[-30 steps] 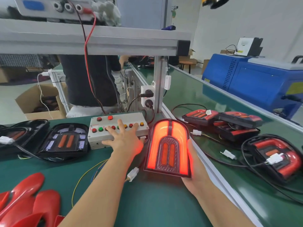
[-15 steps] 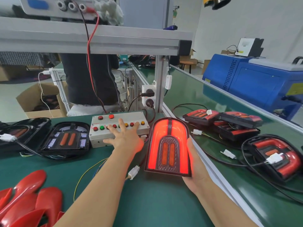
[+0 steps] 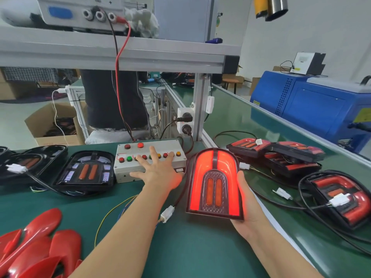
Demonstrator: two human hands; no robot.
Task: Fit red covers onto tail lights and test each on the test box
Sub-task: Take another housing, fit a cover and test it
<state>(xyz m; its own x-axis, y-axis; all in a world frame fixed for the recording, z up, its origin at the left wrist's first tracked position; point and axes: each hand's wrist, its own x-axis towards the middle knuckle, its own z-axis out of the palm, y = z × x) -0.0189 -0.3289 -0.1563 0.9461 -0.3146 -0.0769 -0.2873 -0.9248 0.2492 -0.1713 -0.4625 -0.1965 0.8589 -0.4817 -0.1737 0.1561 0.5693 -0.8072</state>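
Left hand (image 3: 158, 173) presses test box (image 3: 149, 159) buttons with spread fingers; right hand (image 3: 248, 199) holds glowing tail light (image 3: 214, 183).

Minus and plus marks readable above the sockets of the white power supply (image 3: 80, 11) at eleven o'clock, with a short word between them too blurred to make out. Yellow labels on the blue machine (image 3: 313, 109) at three o'clock and a small tag on the front of the test box (image 3: 148, 159) at centre, all too small to read.
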